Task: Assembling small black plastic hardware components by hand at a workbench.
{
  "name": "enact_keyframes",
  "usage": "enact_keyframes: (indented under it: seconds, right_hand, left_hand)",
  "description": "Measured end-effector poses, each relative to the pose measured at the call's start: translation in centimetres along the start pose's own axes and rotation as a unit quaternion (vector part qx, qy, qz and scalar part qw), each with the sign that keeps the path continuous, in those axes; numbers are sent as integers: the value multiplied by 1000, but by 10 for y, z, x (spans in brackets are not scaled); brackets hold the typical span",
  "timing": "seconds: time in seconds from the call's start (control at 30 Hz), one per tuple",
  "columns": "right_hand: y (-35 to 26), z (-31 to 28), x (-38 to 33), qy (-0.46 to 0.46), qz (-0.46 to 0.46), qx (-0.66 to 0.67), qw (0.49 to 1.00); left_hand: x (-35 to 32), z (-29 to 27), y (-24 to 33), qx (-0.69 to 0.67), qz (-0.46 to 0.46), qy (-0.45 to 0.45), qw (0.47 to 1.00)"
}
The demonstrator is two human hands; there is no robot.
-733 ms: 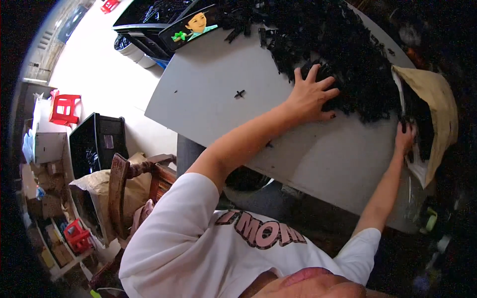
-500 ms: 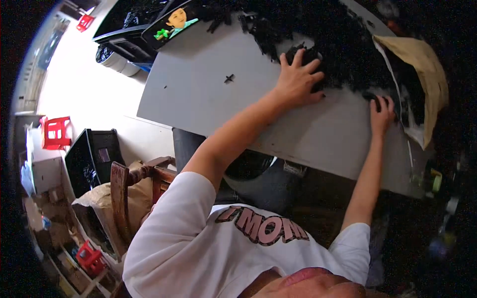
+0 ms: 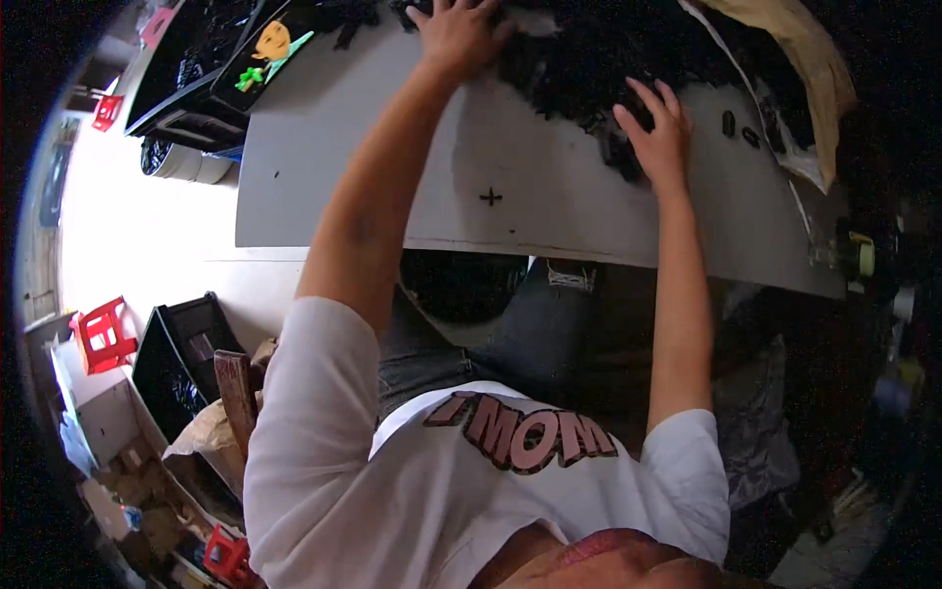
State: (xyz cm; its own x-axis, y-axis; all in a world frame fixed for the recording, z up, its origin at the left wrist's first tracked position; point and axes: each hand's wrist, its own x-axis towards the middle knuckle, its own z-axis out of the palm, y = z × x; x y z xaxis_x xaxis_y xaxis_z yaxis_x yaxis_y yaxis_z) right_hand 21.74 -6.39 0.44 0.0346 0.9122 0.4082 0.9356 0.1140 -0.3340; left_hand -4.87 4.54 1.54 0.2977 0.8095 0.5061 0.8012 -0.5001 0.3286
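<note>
A big heap of small black plastic parts (image 3: 589, 49) covers the far side of a grey table (image 3: 324, 187). My left hand (image 3: 456, 34) lies flat on the heap's left edge with the fingers spread. Fingers apart, my right hand (image 3: 657, 133) rests palm down on the heap's near edge, over a few black parts (image 3: 616, 149). One black cross-shaped part (image 3: 491, 196) lies alone on the bare table between my forearms. A brown paper sack (image 3: 795, 49) lies open at the heap's right side.
Black trays (image 3: 196, 69) with a colourful sticker stand at the table's far left. On the floor to the left are a black crate (image 3: 182, 358), red stools (image 3: 103, 334) and cardboard boxes. A small yellow-green object (image 3: 861, 257) sits at the table's right edge.
My right hand has come away from the paper sack and moved left onto the heap's near edge. My left hand stays on the heap. The view has tilted down toward my body.
</note>
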Motion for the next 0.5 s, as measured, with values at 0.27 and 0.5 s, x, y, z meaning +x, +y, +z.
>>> enact_keyframes:
  seconds: [0.27,0.5]
  right_hand:
    - [14,-6,5,-39,25,193,980]
    - [-3,-5,-23,125,-115,4,985]
  left_hand:
    - [-31,-18,-3,75,-11,-46,996]
    - [-98,-30,-11,81,62,-49,994]
